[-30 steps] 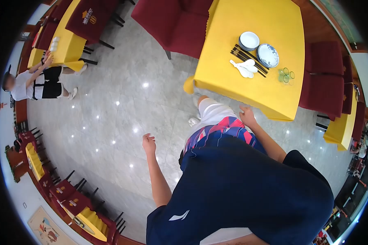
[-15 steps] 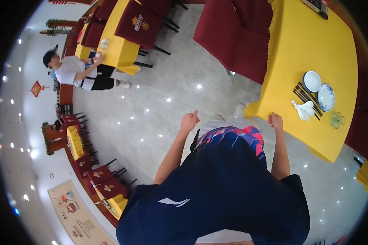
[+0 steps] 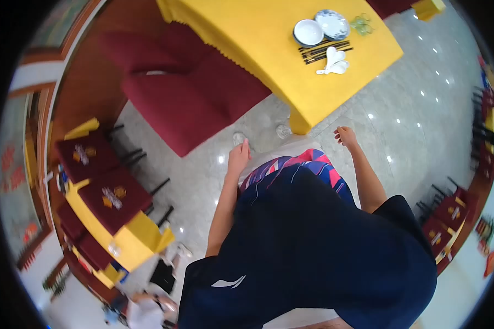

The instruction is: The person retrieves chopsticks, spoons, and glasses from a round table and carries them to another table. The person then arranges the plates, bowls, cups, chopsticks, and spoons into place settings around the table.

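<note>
My left hand (image 3: 239, 157) hangs in front of my left hip, fingers curled in and thumb along the top, with nothing in it. Loosely curled and empty, my right hand (image 3: 344, 136) is beyond my right hip, just off the near corner of a yellow-clothed table (image 3: 274, 66). Neither hand touches the table. On it are a white bowl (image 3: 308, 33), blue-patterned dishes (image 3: 332, 24), several dark chopsticks (image 3: 310, 53), white spoons (image 3: 336, 67) and clear green-tinted glasses (image 3: 361, 24).
A dark red covered chair (image 3: 175, 98) stands along the table's left side. More red chairs (image 3: 115, 197) surround another yellow table (image 3: 129, 241) at the left. Behind it, a person in a white top (image 3: 144, 312) is partly visible. Grey tiled floor (image 3: 389, 137) extends to my right.
My view has turned left, so the laid table now lies ahead of me and the other person appears at the lower left. Both hands have stayed empty.
</note>
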The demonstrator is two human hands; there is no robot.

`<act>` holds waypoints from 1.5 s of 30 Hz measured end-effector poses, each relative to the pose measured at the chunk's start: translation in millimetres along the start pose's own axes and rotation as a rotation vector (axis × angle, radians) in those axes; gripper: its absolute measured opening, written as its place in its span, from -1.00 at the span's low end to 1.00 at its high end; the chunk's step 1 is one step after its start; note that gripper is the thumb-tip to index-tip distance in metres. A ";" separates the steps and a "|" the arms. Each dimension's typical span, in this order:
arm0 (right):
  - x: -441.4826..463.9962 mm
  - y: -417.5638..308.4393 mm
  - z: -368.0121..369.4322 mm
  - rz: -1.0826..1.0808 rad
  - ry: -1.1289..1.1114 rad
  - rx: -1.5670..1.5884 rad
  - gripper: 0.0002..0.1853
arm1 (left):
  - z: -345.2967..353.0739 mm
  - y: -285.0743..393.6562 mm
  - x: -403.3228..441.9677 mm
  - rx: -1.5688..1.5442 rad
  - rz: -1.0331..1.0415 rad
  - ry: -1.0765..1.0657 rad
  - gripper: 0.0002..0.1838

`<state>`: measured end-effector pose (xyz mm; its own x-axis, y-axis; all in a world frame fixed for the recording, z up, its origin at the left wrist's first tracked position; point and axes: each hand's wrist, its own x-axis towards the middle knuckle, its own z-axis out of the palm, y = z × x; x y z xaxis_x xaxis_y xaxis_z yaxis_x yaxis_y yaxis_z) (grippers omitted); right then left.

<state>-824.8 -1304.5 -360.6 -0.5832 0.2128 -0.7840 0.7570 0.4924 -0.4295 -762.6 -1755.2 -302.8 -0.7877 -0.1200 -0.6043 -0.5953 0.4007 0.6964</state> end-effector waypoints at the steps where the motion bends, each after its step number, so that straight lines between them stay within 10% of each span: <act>1: -4.2 11.9 9.9 0.012 0.037 0.022 -0.60 | -15.6 6.2 20.6 0.007 0.029 -0.033 -0.43; 13: -44.6 53.6 118.7 0.122 0.236 0.119 -0.59 | -121.8 65.0 198.6 -0.114 0.013 -0.161 -0.60; 16: -25.6 50.9 90.4 0.334 -0.050 0.442 -0.64 | -104.2 94.2 218.6 -0.182 -0.195 -0.147 -0.63; 20: -14.5 38.4 62.4 0.310 0.166 0.767 -0.74 | -78.1 177.7 245.8 -0.100 -0.062 -0.274 -0.64; 25: -3.3 8.2 43.5 0.291 0.161 0.843 -0.77 | -32.5 290.9 308.9 -0.131 0.033 -0.300 -0.68; 29: 9.5 -10.3 44.3 0.267 0.293 0.922 -0.78 | 26.4 351.2 348.9 0.388 0.547 -0.271 -0.64; 36: 46.1 -61.5 -2.1 0.105 0.703 1.026 -0.73 | 101.5 374.9 463.3 -0.079 0.116 -0.202 -0.67; 45: 120.9 -244.5 -60.4 0.081 0.810 0.771 -0.66 | 125.7 428.5 509.4 0.576 0.499 -0.615 -0.50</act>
<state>-1098.1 -1348.2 -323.2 -0.3309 0.8452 -0.4196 0.6177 -0.1422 -0.7734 -1399.1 -1530.4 -360.9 -0.6109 0.6127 -0.5015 0.0811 0.6785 0.7302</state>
